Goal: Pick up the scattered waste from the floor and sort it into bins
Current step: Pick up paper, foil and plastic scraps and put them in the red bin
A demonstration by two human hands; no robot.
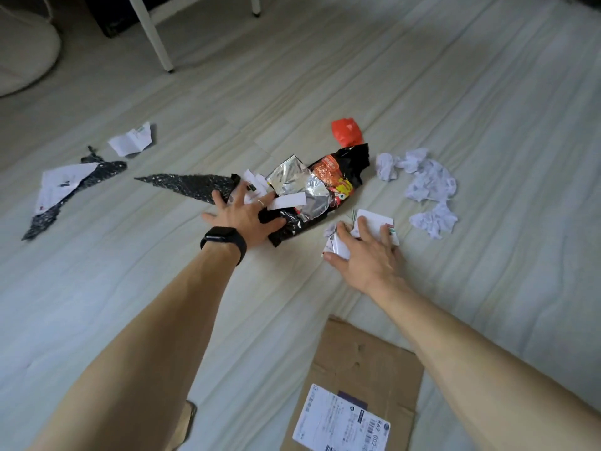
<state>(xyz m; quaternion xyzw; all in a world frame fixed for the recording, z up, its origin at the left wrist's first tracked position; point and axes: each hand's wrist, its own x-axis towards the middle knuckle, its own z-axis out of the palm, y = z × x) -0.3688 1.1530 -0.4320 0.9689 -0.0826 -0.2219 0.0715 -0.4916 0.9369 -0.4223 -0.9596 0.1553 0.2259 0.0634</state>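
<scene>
The left hand presses splayed fingers on the wrapper pile. The right hand spreads straight fingers over paper scraps, gripping nothing. Crumpled tissues, black plastic and cardboard litter the floor. No bin shows, so sorting looks barely begun.

Worn items, head view. Left wrist: black smartwatch with a wide matte band. Its dark rounded-rectangle face is the same black as the strap, so the two read as one piece. Left hand: one thin, pale, shiny ring, a plain band. It appears to sit on the ring finger, though blur makes the fingers hard to count. Left forearm and right forearm are bare up to the frame edge. Right hand is bare likewise.
</scene>
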